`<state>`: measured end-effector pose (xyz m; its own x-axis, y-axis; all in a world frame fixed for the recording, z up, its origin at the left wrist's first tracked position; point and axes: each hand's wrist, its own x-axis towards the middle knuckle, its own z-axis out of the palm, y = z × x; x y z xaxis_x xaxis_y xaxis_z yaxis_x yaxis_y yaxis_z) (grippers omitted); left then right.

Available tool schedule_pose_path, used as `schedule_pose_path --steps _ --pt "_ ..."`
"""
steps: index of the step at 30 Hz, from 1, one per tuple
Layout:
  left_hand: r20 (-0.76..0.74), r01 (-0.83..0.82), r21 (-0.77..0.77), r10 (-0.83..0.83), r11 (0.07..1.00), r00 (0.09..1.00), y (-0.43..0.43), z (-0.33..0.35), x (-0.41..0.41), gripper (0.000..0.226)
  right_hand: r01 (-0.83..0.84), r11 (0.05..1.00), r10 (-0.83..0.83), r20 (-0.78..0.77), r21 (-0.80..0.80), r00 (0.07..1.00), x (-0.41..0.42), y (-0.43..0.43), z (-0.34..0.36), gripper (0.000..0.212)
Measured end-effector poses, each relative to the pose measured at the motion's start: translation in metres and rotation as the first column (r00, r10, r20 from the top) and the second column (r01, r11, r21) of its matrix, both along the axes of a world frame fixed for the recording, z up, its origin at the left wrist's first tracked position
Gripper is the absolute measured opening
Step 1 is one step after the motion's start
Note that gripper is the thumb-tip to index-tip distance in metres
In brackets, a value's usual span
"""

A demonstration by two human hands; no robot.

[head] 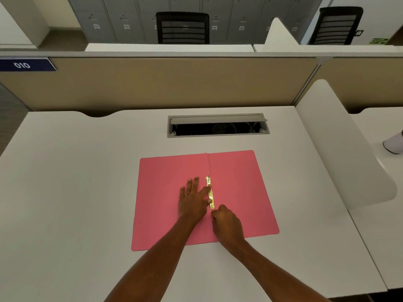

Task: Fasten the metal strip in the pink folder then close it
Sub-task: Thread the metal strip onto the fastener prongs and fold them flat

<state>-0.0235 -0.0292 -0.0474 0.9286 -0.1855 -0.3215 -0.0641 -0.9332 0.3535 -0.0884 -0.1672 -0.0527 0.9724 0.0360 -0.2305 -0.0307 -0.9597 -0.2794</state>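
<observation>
A pink folder (237,184) lies spread flat on the white desk, both covers down. Along its centre fold runs a shiny gold metal strip (209,182). My left hand (193,199) rests flat on the left cover, fingers spread, with index finger and thumb touching the strip's middle. At the strip's near end my right hand (226,225) has its fingers curled and fingertips on the strip. The near end of the strip is hidden under those fingers.
A grey cable hatch (218,125) stands open in the desk behind the folder. A white side divider (340,153) rises on the right, with a white cup (393,143) beyond it. A beige partition closes the back of the desk.
</observation>
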Motion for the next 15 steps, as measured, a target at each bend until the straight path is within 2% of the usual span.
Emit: schedule_pose_path --steps 9,15 --pt "-0.013 -0.001 0.003 0.001 1.000 1.000 0.000 0.002 0.003 0.054 0.001 0.996 -0.003 0.028 0.085 1.000 -0.001 -0.007 0.003 0.029" --pt "0.000 0.005 0.029 -0.005 1.000 1.000 -0.001 0.001 0.000 0.058 -0.043 0.996 0.034 0.114 0.080 0.993 0.028 -0.014 0.018 0.018"
